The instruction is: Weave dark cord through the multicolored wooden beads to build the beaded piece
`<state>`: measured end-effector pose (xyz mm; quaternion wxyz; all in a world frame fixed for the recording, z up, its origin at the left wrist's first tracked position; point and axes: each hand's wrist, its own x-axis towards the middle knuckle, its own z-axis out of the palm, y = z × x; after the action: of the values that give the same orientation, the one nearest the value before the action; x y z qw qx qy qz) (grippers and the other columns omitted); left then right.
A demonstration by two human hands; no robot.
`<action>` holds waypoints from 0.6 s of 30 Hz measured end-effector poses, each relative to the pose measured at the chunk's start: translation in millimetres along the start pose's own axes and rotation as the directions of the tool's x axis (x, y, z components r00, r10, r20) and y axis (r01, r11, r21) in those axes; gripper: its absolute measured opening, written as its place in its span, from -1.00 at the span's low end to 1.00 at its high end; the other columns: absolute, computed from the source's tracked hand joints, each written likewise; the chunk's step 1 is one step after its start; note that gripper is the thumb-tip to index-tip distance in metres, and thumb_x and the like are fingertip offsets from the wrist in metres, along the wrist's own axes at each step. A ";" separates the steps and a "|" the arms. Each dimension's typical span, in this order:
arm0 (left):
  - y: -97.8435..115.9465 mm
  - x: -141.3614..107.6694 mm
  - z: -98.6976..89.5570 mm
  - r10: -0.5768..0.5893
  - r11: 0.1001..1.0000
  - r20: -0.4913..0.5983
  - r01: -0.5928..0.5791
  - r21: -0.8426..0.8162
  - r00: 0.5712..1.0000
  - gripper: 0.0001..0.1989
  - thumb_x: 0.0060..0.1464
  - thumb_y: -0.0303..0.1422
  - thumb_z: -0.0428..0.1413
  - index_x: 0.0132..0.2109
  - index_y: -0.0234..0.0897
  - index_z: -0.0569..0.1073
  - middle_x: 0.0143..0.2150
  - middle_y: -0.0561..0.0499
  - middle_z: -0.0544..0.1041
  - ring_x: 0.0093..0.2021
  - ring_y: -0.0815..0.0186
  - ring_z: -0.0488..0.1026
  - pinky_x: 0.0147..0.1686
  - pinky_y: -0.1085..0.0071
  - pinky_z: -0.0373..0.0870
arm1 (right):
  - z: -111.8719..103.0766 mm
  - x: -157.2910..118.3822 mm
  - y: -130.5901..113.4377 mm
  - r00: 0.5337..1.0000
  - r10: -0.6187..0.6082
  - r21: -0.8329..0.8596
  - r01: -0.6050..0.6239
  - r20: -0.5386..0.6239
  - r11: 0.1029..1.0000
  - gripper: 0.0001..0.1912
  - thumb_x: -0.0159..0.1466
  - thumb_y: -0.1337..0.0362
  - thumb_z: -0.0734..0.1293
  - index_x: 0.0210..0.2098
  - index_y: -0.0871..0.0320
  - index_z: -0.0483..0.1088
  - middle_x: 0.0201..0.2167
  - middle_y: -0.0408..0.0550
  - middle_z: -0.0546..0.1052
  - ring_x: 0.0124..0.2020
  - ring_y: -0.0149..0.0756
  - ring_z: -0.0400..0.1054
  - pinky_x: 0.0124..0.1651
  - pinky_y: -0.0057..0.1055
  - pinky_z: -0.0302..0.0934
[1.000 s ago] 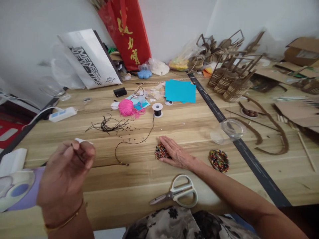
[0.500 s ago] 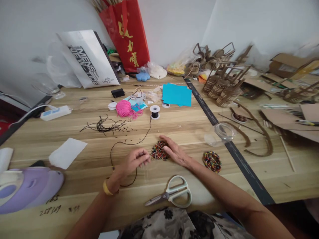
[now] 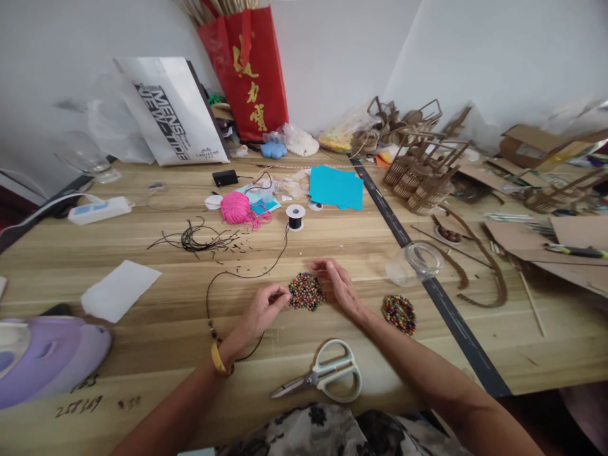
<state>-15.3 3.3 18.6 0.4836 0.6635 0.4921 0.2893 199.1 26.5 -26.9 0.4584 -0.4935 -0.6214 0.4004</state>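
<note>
A loose pile of small multicoloured beads (image 3: 306, 292) lies on the wooden table between my hands. My left hand (image 3: 266, 308) is at the pile's left edge, thumb and fingers pinched together; whatever they hold is too small to make out. On the other side, my right hand (image 3: 338, 282) rests beside the beads with its fingers stretched out and nothing in it. Black cord (image 3: 247, 276) runs from a white spool (image 3: 295, 217) round to my left wrist, with a few beads on it near the yellow bracelet. A bundle of strung beads (image 3: 399, 315) lies to the right.
Scissors (image 3: 327, 373) lie near the front edge. Cut black cords (image 3: 194, 239), pink yarn (image 3: 235, 208) and blue sheets (image 3: 336, 187) are farther back. A clear round container (image 3: 422, 259), woven baskets (image 3: 422, 174) and cardboard are at the right, a purple device (image 3: 57, 358) at the left.
My right hand has drawn off the beads to the pile's right side, uncovering them. My left hand has come up to the pile's left edge. The view has shifted slightly.
</note>
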 end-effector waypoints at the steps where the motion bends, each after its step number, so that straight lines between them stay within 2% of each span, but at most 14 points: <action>1: -1.1 0.6 1.0 0.020 0.999 -0.049 -0.018 0.032 0.999 -0.79 0.09 -0.28 0.02 -0.44 -0.30 0.36 -0.49 0.03 0.40 -0.43 0.31 0.33 -0.38 0.42 0.27 | -0.2 0.0 -0.9 1.000 0.002 0.019 -0.002 -0.011 1.000 -0.45 0.37 -0.06 -0.06 -0.04 0.18 0.33 -0.12 0.11 0.50 -0.03 -0.19 0.39 0.02 -0.18 0.31; 3: -3.9 1.7 3.7 0.080 0.994 -0.135 -0.069 0.084 0.988 -0.80 0.12 -0.30 -0.01 -0.41 -0.30 0.36 -0.37 -0.04 0.47 -0.30 0.25 0.39 -0.23 0.34 0.32 | 0.0 0.0 -3.7 1.000 0.011 0.070 -0.009 -0.020 0.998 -0.47 0.36 -0.07 -0.01 -0.06 0.17 0.35 -0.11 0.11 0.50 -0.03 -0.18 0.39 0.01 -0.17 0.31; 5: -7.8 3.1 7.4 0.142 0.986 -0.169 -0.124 0.111 0.975 -0.81 0.16 -0.32 -0.05 -0.38 -0.28 0.34 -0.15 -0.13 0.50 -0.09 0.18 0.40 -0.04 0.24 0.30 | 0.7 -0.5 -7.3 1.000 0.015 0.108 -0.014 -0.009 0.994 -0.49 0.36 -0.06 0.01 -0.05 0.15 0.36 -0.08 0.08 0.50 -0.01 -0.19 0.38 0.06 -0.16 0.27; 7: -12.0 4.8 11.9 0.180 0.977 -0.149 -0.160 0.139 0.972 -0.80 0.21 -0.34 -0.11 -0.33 -0.27 0.34 0.06 -0.18 0.42 0.11 0.15 0.32 0.11 0.16 0.21 | 1.8 -1.4 -11.2 1.000 -0.003 0.107 0.000 0.022 0.994 -0.51 0.37 -0.05 0.02 -0.01 0.12 0.35 -0.04 0.06 0.49 0.03 -0.19 0.35 0.13 -0.14 0.19; 10: -17.5 8.7 19.1 0.241 0.942 -0.058 -0.219 0.253 0.969 -0.77 0.26 -0.34 -0.18 -0.16 -0.28 0.35 0.25 -0.19 0.26 0.31 0.17 0.08 0.25 0.12 0.06 | 3.9 -4.0 -15.3 0.994 -0.057 0.032 0.054 0.095 0.998 -0.51 0.38 -0.04 0.01 0.10 0.10 0.27 0.04 0.05 0.45 0.11 -0.18 0.29 0.22 -0.09 0.09; 12: -20.1 11.7 22.8 0.293 0.900 0.007 -0.278 0.337 0.956 -0.71 0.28 -0.33 -0.20 0.01 -0.30 0.31 0.31 -0.19 0.17 0.36 0.18 -0.03 0.29 0.10 -0.01 | 5.4 -6.2 -15.5 0.985 -0.083 -0.039 0.090 0.151 0.995 -0.48 0.38 -0.04 0.01 0.17 0.11 0.19 0.10 0.08 0.40 0.16 -0.17 0.25 0.26 -0.07 0.04; 14: -21.9 14.6 24.9 0.333 0.859 0.058 -0.328 0.394 0.941 -0.64 0.28 -0.32 -0.21 0.15 -0.32 0.21 0.33 -0.21 0.13 0.36 0.17 -0.05 0.30 0.08 -0.01 | 6.9 -8.4 -13.4 0.976 -0.106 -0.119 0.130 0.189 0.984 -0.45 0.38 -0.03 0.01 0.22 0.13 0.13 0.14 0.11 0.35 0.19 -0.16 0.21 0.28 -0.07 0.02; 18: -23.9 17.1 25.8 0.380 0.812 0.112 -0.389 0.434 0.918 -0.60 0.29 -0.32 -0.22 0.21 -0.33 0.15 0.31 -0.24 0.15 0.35 0.16 -0.02 0.29 0.04 0.04 | 9.0 -12.5 -7.1 0.949 -0.182 -0.258 0.249 0.257 0.934 -0.44 0.39 0.01 0.00 0.28 0.16 0.04 0.20 0.14 0.27 0.24 -0.17 0.11 0.29 -0.06 -0.01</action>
<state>4.0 11.2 -14.5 0.2540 0.8452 0.3963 0.2532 189.8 12.5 -24.7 0.3486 -0.4338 -0.7719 0.3072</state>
